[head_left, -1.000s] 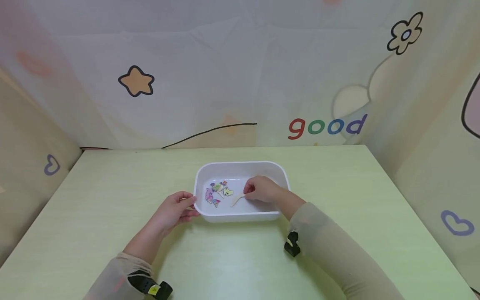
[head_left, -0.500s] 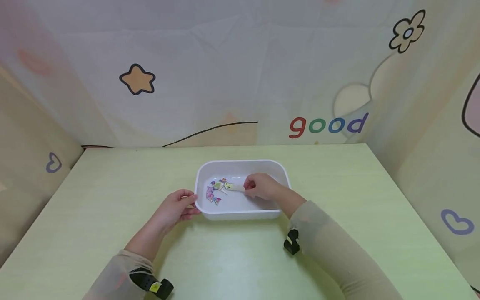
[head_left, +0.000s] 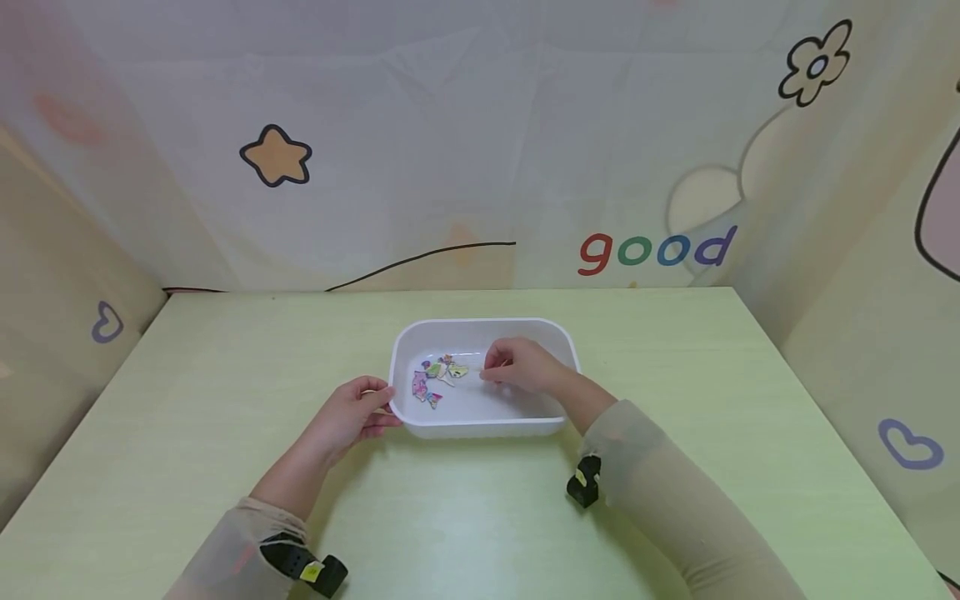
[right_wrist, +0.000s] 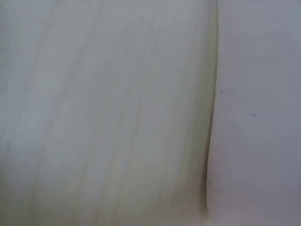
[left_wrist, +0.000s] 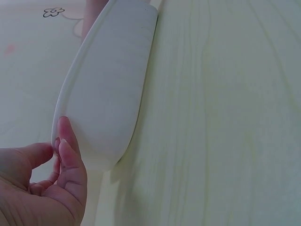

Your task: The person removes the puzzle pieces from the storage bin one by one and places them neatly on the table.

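A white plastic tub (head_left: 480, 431) stands on the table. At its left end, my left hand (head_left: 358, 417) grips the rim between thumb and fingers; the left wrist view shows the thumb on the near side of the rim and fingertips against the tub's outer wall (left_wrist: 103, 84). My right hand (head_left: 525, 365) is inside the tub, with thumb and index finger brought together around a thin pale strip (head_left: 476, 367), mostly hidden by the fingers. Just left of its tip lies a yellow-green cutout (head_left: 457, 372). Beside that are a pink-purple cutout (head_left: 420, 386) and several other small colourful cutouts.
A pale green wood-grain table (head_left: 480, 517) surrounds the tub. Behind it hangs a printed cloth backdrop (head_left: 420, 167), with similar cloth at both sides. The right wrist view shows only the tabletop (right_wrist: 103, 113) and the tub's outer wall (right_wrist: 254, 113).
The pale strip has swung from pointing down-left toward the yellow-green cutout, and less of it shows now. My right hand has shifted slightly up and left. The left hand keeps its hold.
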{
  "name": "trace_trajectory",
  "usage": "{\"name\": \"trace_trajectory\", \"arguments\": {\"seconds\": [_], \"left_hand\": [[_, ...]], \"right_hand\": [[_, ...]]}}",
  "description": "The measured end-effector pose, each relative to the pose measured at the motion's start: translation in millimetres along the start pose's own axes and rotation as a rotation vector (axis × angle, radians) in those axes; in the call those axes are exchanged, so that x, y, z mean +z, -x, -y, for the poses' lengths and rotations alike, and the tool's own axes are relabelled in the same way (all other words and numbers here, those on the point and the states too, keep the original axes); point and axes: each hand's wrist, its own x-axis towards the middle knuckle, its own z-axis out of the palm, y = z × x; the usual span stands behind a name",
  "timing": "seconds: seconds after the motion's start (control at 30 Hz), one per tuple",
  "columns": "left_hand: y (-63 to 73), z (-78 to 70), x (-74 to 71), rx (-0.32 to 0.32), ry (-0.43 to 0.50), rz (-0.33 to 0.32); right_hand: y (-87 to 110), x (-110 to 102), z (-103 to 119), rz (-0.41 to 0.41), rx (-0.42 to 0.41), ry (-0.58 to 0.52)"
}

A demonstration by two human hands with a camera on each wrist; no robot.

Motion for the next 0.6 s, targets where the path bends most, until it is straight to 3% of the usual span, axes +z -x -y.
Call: {"name": "trace_trajectory", "arguments": {"seconds": [0.3, 0.6], "left_hand": [[-0.6, 0.7, -2.1, 0.002, 0.002, -0.001], [0.6, 0.5, -0.8, 0.015, 0.001, 0.01]], "right_hand": [[-0.2, -4, 2, -0.017, 0.024, -0.01], [3.7, -11, -3, -0.05, 0.111, -0.211]]}}
